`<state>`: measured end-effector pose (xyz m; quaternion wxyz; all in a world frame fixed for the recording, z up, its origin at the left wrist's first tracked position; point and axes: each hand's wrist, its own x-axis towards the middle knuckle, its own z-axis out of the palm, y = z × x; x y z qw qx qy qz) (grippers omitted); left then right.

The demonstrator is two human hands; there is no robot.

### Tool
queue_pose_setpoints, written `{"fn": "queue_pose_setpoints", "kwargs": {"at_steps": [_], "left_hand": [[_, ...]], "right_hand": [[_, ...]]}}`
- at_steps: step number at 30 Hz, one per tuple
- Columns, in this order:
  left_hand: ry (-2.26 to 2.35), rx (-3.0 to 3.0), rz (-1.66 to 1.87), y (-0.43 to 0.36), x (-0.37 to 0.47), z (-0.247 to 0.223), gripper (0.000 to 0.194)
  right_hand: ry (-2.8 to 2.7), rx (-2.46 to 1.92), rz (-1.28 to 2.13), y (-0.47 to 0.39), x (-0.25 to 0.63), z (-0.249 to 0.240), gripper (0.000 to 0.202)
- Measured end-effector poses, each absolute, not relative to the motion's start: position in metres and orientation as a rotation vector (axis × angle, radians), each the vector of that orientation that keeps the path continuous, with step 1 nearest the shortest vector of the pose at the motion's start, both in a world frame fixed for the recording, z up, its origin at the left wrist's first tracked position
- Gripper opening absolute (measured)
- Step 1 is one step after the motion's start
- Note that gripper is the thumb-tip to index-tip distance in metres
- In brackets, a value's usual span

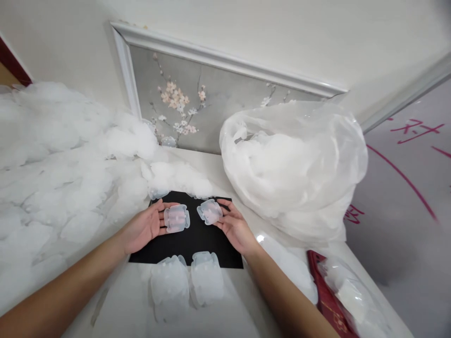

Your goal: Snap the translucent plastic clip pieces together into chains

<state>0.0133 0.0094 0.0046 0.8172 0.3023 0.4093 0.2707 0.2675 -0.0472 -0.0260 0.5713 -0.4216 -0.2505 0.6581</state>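
Black mat — two handheld pieces

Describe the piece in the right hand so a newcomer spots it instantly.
Find the black mat on the white table. Over the mat's right side, the right hand holds a translucent piece. Unlike the other piece, at the left hand, this one is nearer the big plastic bag.

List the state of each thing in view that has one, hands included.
Left hand: open, fingers behind one plastic piece.
Right hand: holding another plastic piece.
Black mat: flat, partly covered.
Near left stack: overlapping the mat's edge.
Near right stack: likewise.
Left heap: piled loosely.
Large bag: open, well filled.
Red item: partly covered by a small clear bag.
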Motion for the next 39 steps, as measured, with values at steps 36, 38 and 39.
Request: {"fn": "queue_pose_setpoints", "kwargs": {"at_steps": [36,38,39], "left_hand": [[1.582,2.511,0.544,0.055,0.003,0.012,0.037],[1.652,2.663,0.424,0.064,0.004,0.005,0.042],[1.656,2.693,0.391,0.067,0.004,0.003,0.043]], "right_hand": [[-1.911,-1.587,0.361,0.009,0.263,-0.016,0.031],[-1.971,-1.557,0.282,0.023,0.258,-0.025,0.033],[-2.009,-1.550,0.279,0.027,0.256,-0.027,0.028]]}}
